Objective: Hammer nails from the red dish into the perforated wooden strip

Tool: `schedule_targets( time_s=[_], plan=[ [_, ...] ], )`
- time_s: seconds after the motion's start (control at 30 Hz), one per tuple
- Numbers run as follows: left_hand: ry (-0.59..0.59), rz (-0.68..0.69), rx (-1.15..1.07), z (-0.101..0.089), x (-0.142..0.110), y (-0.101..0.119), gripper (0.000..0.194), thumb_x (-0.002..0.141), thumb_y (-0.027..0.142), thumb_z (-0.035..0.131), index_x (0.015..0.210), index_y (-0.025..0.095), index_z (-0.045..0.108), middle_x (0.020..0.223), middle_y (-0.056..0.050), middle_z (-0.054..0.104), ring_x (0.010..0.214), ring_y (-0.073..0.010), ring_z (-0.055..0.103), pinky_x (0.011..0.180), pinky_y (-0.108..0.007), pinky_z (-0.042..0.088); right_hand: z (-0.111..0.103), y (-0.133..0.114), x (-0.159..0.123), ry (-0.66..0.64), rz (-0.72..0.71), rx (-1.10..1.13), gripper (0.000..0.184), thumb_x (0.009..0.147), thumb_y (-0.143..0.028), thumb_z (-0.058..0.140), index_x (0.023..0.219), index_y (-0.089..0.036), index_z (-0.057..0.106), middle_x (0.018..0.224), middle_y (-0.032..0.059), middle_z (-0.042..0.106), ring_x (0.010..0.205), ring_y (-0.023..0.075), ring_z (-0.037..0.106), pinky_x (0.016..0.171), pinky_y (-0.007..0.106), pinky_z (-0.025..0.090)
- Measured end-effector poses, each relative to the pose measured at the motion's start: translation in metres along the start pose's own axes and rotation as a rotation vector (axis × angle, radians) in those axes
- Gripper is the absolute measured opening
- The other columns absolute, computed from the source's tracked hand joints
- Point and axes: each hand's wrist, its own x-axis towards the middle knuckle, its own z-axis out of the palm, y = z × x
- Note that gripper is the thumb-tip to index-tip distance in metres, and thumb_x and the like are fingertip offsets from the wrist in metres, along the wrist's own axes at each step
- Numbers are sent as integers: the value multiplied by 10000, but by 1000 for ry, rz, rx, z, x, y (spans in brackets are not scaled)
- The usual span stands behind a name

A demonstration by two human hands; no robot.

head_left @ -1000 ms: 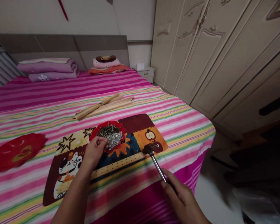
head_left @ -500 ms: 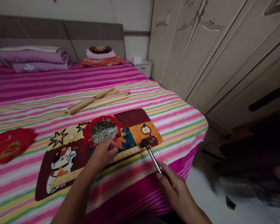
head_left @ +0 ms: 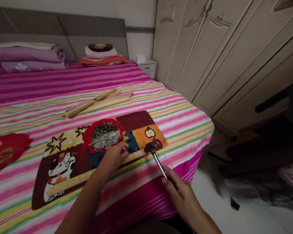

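Observation:
My right hand (head_left: 179,188) is wrapped round the handle of a hammer (head_left: 158,162) with a dark head and a shiny metal shaft. The hammer head is over the right end of a long wooden strip (head_left: 73,181) dotted with small holes or nail marks. My left hand (head_left: 117,155) is closed above the middle of the strip, fingers pinched together; whatever they hold is too small to make out. Just beyond it a red scalloped bowl (head_left: 87,137) holds many loose nails (head_left: 105,138). Strip and bowl both lie on a patterned mat (head_left: 63,157).
Several wooden strips (head_left: 100,103) lie piled farther back on the striped bed cover (head_left: 180,118). A red plate (head_left: 7,151) is at the left. Folded bedding (head_left: 36,58) rests near the headboard, and a wardrobe (head_left: 197,48) stands at the right.
My left hand has moved right along the strip, closer to the hammer head. My right hand still grips the hammer. The whole view has shifted slightly.

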Motion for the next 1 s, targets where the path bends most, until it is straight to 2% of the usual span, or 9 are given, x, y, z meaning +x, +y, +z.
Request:
schedule_targets(
  time_s=[0.1,0.2,0.37,0.53,0.67,0.77,0.87,1.0],
  plan=[
    [19,7,24,2,4,4,154,690,130,497,582,215,429,516,53,459,513,-112,427,538,-233,264,0,-1,0,-7,15,10,429,940,-404,397,1268,-165,536,567,-39,469,478,116,428,458,199,395],
    [83,40,9,9,7,5,128,690,134,507,604,208,447,559,44,511,537,-109,456,561,-231,290,0,-1,0,-10,13,21,434,936,-410,407,1277,-169,527,599,-32,492,511,119,440,477,201,395],
    [172,39,-273,27,5,-2,14,692,216,506,682,210,515,605,37,579,574,-112,537,583,-213,377,1,0,0,-26,30,39,413,934,-413,410,1261,-193,535,625,-26,530,519,121,455,478,202,401],
    [218,30,-480,45,3,-10,113,667,322,535,703,215,534,540,51,526,504,-106,496,520,-212,383,3,-3,2,-38,12,54,384,939,-386,401,1250,-207,538,671,-12,587,571,136,522,516,208,441],
    [238,20,-600,53,3,-14,168,649,344,577,742,205,575,614,31,589,566,-110,543,562,-217,427,6,-6,3,-57,-8,76,372,944,-358,407,1266,-210,521,721,-12,628,558,121,526,527,203,449],
    [232,22,-577,58,2,-19,177,655,339,591,766,204,622,625,25,601,582,-113,539,574,-222,428,9,-8,4,-56,-24,85,375,944,-346,416,1277,-201,510,751,-6,638,583,119,540,538,198,452],
    [233,54,-506,61,0,-23,137,685,335,580,708,214,639,580,31,556,568,-112,513,564,-223,399,12,-12,7,-82,-44,101,365,949,-327,415,1280,-197,502,766,-5,636,588,112,536,553,198,448],
    [246,103,-479,62,-1,-26,110,693,315,590,682,219,644,617,26,565,591,-112,514,587,-228,393,15,-19,12,-120,-69,112,369,954,-311,408,1291,-185,487,743,-6,609,570,104,500,540,203,421]
  ],
)
